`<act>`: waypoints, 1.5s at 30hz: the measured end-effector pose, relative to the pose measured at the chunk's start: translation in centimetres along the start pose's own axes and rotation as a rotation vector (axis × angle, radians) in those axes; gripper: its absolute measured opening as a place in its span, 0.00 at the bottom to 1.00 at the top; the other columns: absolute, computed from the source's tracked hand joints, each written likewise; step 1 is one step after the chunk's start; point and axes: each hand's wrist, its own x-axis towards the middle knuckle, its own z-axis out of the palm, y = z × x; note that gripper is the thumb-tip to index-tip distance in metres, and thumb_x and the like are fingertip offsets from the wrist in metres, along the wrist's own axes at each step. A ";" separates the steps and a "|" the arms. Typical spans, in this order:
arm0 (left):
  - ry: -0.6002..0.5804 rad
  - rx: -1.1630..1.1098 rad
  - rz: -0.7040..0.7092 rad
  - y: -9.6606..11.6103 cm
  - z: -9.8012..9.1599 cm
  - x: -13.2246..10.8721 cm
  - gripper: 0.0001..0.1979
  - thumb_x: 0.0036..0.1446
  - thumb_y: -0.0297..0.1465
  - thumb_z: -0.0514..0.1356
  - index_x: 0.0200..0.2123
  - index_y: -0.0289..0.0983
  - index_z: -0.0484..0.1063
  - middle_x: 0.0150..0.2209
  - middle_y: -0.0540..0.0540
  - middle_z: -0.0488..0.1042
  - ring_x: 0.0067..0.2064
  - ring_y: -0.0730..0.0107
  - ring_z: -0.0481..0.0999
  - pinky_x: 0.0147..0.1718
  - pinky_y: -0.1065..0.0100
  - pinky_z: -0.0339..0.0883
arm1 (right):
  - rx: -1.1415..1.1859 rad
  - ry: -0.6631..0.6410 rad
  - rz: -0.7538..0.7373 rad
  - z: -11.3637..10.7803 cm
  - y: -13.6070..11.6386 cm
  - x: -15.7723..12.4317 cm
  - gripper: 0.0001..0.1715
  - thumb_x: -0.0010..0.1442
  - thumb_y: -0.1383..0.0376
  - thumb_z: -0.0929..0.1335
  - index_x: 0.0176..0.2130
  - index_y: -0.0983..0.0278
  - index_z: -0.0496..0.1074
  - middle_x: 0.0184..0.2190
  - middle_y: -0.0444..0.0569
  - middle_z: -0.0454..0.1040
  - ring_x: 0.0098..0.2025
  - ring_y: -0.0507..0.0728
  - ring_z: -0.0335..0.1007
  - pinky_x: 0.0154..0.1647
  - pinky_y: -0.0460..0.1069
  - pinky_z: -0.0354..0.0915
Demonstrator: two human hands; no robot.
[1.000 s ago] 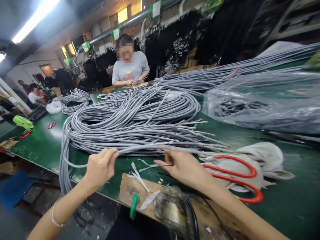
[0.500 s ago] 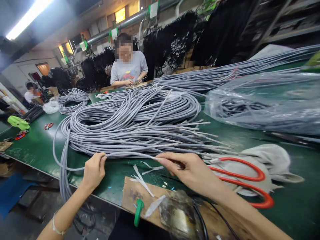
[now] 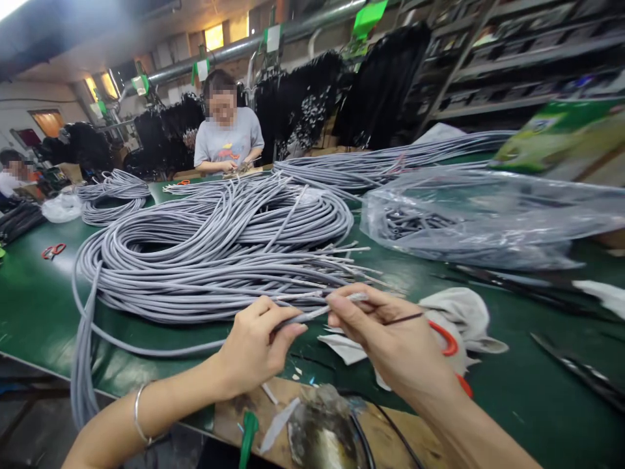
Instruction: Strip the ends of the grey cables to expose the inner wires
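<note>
Item: thin grey sheathed cable (image 3: 305, 317), light, limp, smooth. Your left hand (image 3: 254, 348) pinches it behind the end; right hand (image 3: 390, 339) fingertips nip the stripped tip. Grip sheath, not tip.

Two hands, left (image 3: 254, 348) and right (image 3: 390, 339), share one grey cable (image 3: 312, 314). On the green table (image 3: 29, 293) lie three heaps of grey cable, near (image 3: 209, 254), far left (image 3: 110, 195) and far right (image 3: 381, 163); one plastic bag (image 3: 488, 218); one cloth (image 3: 459, 316); and two red scissors, near (image 3: 446, 342) and far (image 3: 53, 250). Two other people sit behind, one facing (image 3: 227, 140), one at the left edge (image 3: 10, 176).
</note>
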 end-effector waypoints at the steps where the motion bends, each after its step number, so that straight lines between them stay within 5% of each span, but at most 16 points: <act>1: 0.005 -0.007 -0.025 -0.2 0.0 -0.4 0.12 0.60 0.31 0.53 0.39 0.34 0.76 0.27 0.44 0.71 0.28 0.67 0.70 0.29 0.68 0.66 | -0.012 -0.018 0.007 0.3 0.2 -0.1 0.26 0.41 0.44 0.72 0.23 0.63 0.68 0.14 0.43 0.66 0.14 0.47 0.55 0.13 0.43 0.49; 8: -0.013 -0.064 -0.121 -0.2 -0.1 -1.6 0.13 0.59 0.30 0.55 0.38 0.31 0.78 0.23 0.46 0.70 0.24 0.72 0.66 0.24 0.71 0.62 | 0.003 -0.111 0.089 2.0 1.6 -0.7 0.28 0.41 0.43 0.72 0.22 0.64 0.67 0.14 0.42 0.64 0.14 0.46 0.51 0.13 0.43 0.49; 12: 0.027 -0.096 -0.168 0.1 -0.4 -1.2 0.13 0.58 0.29 0.56 0.41 0.33 0.78 0.21 0.49 0.66 0.23 0.75 0.63 0.22 0.73 0.59 | 0.032 0.145 0.027 1.6 1.7 -0.4 0.28 0.43 0.42 0.71 0.27 0.63 0.66 0.14 0.40 0.64 0.14 0.46 0.50 0.12 0.43 0.48; 15: 0.097 -0.094 -0.258 0.0 -0.7 -1.0 0.13 0.56 0.28 0.56 0.41 0.32 0.78 0.21 0.50 0.65 0.22 0.77 0.61 0.21 0.74 0.56 | -0.160 0.360 -0.180 1.2 1.5 -0.4 0.25 0.47 0.45 0.69 0.32 0.61 0.66 0.17 0.41 0.66 0.17 0.50 0.59 0.15 0.44 0.56; 21: 0.175 -0.061 -0.290 -0.2 -0.9 -1.0 0.13 0.57 0.29 0.56 0.40 0.31 0.78 0.22 0.49 0.68 0.21 0.78 0.60 0.20 0.74 0.57 | -0.661 0.052 -0.645 1.8 1.6 -1.8 0.15 0.64 0.63 0.60 0.29 0.61 0.70 0.23 0.44 0.75 0.23 0.52 0.71 0.24 0.45 0.65; 26: 0.174 -0.025 -0.234 0.1 -0.7 -1.1 0.12 0.56 0.28 0.56 0.37 0.31 0.78 0.23 0.47 0.69 0.21 0.78 0.60 0.18 0.75 0.57 | -0.735 0.039 -0.759 2.1 1.9 -2.1 0.11 0.64 0.66 0.60 0.34 0.64 0.70 0.28 0.47 0.77 0.27 0.52 0.73 0.28 0.45 0.66; 34: 0.186 -0.035 -0.196 0.1 -0.7 -1.1 0.11 0.56 0.27 0.56 0.37 0.30 0.78 0.23 0.48 0.69 0.20 0.79 0.59 0.16 0.77 0.56 | -0.719 0.004 -0.736 2.1 1.8 -2.3 0.10 0.63 0.67 0.62 0.32 0.64 0.70 0.24 0.45 0.75 0.22 0.50 0.69 0.24 0.43 0.64; 41: 0.212 0.010 -0.101 0.0 -0.7 -1.1 0.10 0.55 0.26 0.57 0.36 0.29 0.78 0.19 0.50 0.66 0.18 0.79 0.59 0.17 0.76 0.58 | -0.485 -0.178 -0.422 2.1 1.6 -1.8 0.16 0.61 0.64 0.61 0.24 0.63 0.68 0.17 0.41 0.68 0.17 0.49 0.64 0.17 0.41 0.61; 45: 0.195 0.019 -0.106 0.1 -0.8 -1.0 0.10 0.55 0.26 0.58 0.36 0.29 0.79 0.19 0.49 0.69 0.19 0.78 0.61 0.19 0.75 0.60 | -0.464 -0.170 -0.426 2.2 1.7 -1.8 0.15 0.61 0.65 0.61 0.24 0.63 0.68 0.18 0.41 0.69 0.19 0.50 0.65 0.18 0.42 0.61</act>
